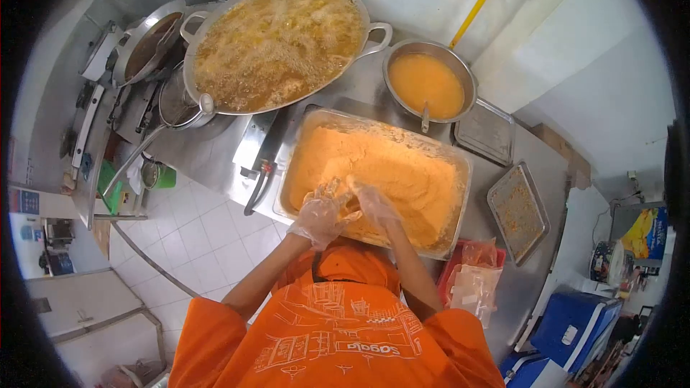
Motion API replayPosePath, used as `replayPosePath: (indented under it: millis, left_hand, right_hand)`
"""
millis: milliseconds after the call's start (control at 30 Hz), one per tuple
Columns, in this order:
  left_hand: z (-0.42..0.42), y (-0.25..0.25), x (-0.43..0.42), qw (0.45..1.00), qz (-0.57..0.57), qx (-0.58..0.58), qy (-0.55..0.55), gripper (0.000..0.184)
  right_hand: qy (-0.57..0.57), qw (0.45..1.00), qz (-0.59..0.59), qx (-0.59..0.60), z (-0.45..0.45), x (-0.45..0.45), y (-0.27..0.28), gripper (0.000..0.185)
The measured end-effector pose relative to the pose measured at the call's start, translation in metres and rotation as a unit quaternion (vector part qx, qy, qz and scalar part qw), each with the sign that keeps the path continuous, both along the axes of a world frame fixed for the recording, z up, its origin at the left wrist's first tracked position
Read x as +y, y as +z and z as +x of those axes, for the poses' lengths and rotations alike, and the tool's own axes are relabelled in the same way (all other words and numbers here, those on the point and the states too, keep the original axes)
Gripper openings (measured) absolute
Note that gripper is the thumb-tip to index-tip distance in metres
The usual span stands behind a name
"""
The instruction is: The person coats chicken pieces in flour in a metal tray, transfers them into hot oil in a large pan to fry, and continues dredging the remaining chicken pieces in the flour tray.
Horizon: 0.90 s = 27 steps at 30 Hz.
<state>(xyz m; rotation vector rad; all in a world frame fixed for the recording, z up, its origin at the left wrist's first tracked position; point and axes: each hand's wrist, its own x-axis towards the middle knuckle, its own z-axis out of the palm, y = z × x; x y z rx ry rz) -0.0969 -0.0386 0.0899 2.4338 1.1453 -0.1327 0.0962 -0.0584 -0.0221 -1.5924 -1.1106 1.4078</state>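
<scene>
Both my hands wear clear plastic gloves dusted with orange powder. My left hand [320, 214] is over the near left part of a metal tray [466, 194], its fingers spread and coated with powder. Beside it, my right hand [376, 204] reaches toward the upper left with its fingers stretched out and powdery at the tips. The two hands are close together, and I cannot tell whether they touch. Orange breading powder [402, 172] fills the tray, heaped in the middle. No separate piece of food is discernible between the fingers.
A large pan of bubbling oil [280, 43] stands behind the tray at left, a skimmer [207, 104] by its rim. A bowl of orange batter [428, 86] holds a utensil. At right are a crumb-covered tray [517, 212] and a red basket with plastic bags [474, 280].
</scene>
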Motion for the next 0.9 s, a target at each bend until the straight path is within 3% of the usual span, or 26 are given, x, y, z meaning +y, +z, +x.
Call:
replayPosePath:
  millis: [67,167,267,333,367,433,467,533,600,667,700,767,833,900]
  left_hand:
    - [0.006,0.009,0.005,0.993,-0.094,0.066,0.0,0.063]
    - [-0.007,-0.02,0.002,0.99,-0.025,0.037,-0.133,0.062]
    - [-0.007,-0.012,-0.006,0.997,-0.067,-0.019,0.011,0.06]
    - [-0.008,-0.004,-0.005,0.998,-0.053,0.027,-0.01,0.059]
    - [-0.009,0.001,-0.005,0.998,-0.046,0.05,-0.02,0.059]
    - [-0.012,0.013,-0.013,0.999,0.005,0.04,-0.018,0.058]
    - [-0.014,0.016,-0.017,0.999,0.029,0.035,-0.017,0.058]
    - [-0.027,0.016,-0.018,0.994,0.054,0.033,-0.09,0.06]
    - [-0.033,0.019,-0.021,0.987,0.076,0.038,-0.138,0.06]
    - [-0.034,0.03,-0.027,0.981,0.096,0.051,-0.163,0.058]
    - [-0.033,0.035,-0.03,0.989,0.077,0.032,-0.121,0.058]
    - [-0.03,0.044,-0.035,0.999,0.036,-0.005,-0.038,0.058]
    - [-0.033,0.049,-0.036,0.999,0.009,-0.021,-0.04,0.061]
    - [-0.041,0.041,-0.039,0.998,0.02,-0.049,-0.04,0.064]
  right_hand:
    - [0.034,0.996,0.017,-0.076,-0.001,0.007,0.019,0.034]
    - [0.083,0.982,0.014,-0.169,0.003,0.018,0.02,0.031]
    - [0.056,0.994,-0.013,-0.098,-0.002,0.032,0.017,0.022]
    - [0.002,0.998,0.059,-0.003,-0.005,0.039,-0.019,0.014]
    - [-0.03,0.988,0.144,0.042,-0.008,0.042,-0.07,0.012]
    - [-0.05,0.973,0.225,-0.006,-0.014,0.045,-0.087,0.011]
    - [-0.038,0.97,0.22,-0.099,-0.018,0.047,-0.069,0.012]
    - [-0.023,0.971,0.192,-0.14,-0.017,0.053,-0.049,0.011]
    - [-0.017,0.989,0.146,-0.034,-0.013,0.061,-0.032,0.006]
    - [-0.026,0.97,0.188,-0.153,-0.016,0.061,0.0,0.025]
    - [-0.031,0.954,0.208,-0.213,-0.017,0.061,0.015,0.034]
    - [-0.064,0.955,0.244,-0.157,-0.019,0.066,-0.042,0.036]
    - [-0.073,0.957,0.247,-0.137,-0.02,0.066,-0.064,0.04]
    - [-0.064,0.961,0.216,-0.161,-0.018,0.067,-0.047,0.044]
